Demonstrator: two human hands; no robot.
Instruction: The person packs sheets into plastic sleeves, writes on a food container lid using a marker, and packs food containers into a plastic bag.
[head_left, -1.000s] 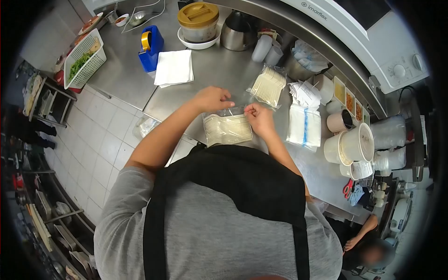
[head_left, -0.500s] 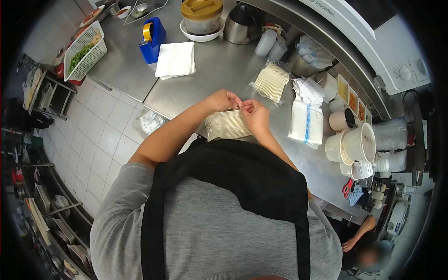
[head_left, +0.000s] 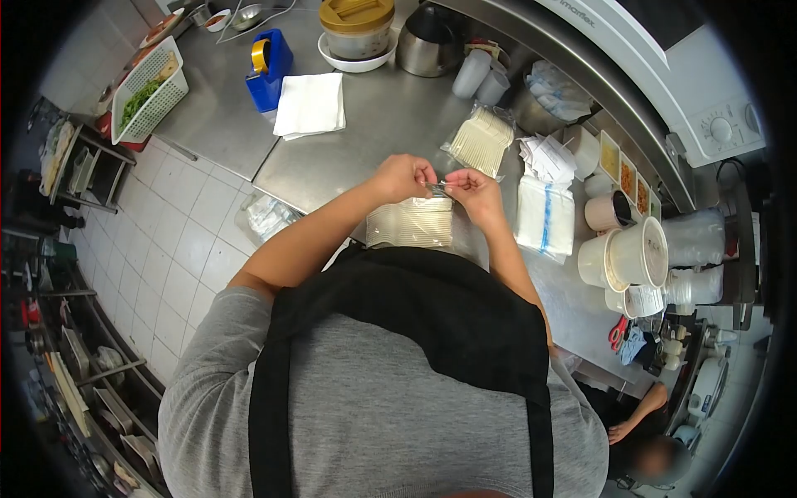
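A clear plastic bag (head_left: 411, 222) packed with a row of thin cream-coloured pieces, apparently disposable cutlery, lies at the counter's near edge in front of my apron. At its top edge, my left hand (head_left: 404, 178) pinches the plastic between thumb and fingers. Close beside it on the right, my right hand (head_left: 476, 196) grips the same edge with its fingertips. A small shiny stretch of plastic shows between the two hands. Further off to the right rests another clear pack of cream-coloured cutlery (head_left: 481, 139).
White folded cloths (head_left: 310, 105) and a blue tape dispenser (head_left: 267, 70) lie ahead left. To the right are a white and blue packet (head_left: 545, 217), tubs (head_left: 641, 253) and red scissors (head_left: 618, 334). Another person's arm (head_left: 639, 413) shows at lower right.
My right hand has moved slightly right, away from the left. The plastic edge between them is now more spread, and the bag's contents show more plainly.
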